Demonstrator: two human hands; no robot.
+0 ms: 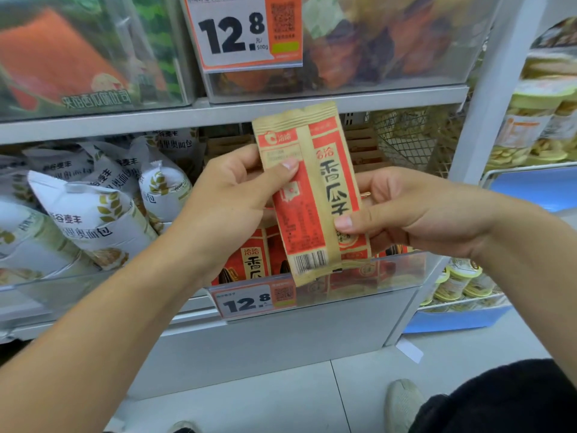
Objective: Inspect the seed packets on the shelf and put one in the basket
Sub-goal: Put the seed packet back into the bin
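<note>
A tan and red seed packet (312,195) is held upright in front of the shelf, its back side with a barcode facing me. My left hand (231,198) grips its upper left edge, thumb across the packet. My right hand (415,210) pinches its lower right edge with the thumb on the front. More red seed packets (253,260) stand in the clear bin (390,273) just behind and below. No basket is in view.
White bread bags (93,210) fill the bin to the left. Price tags reading 12.8 (249,303) hang on the bin fronts. Clear bins of snacks sit on the shelf above. Jars (530,126) line a shelf at right. My shoe (402,404) is on the tiled floor.
</note>
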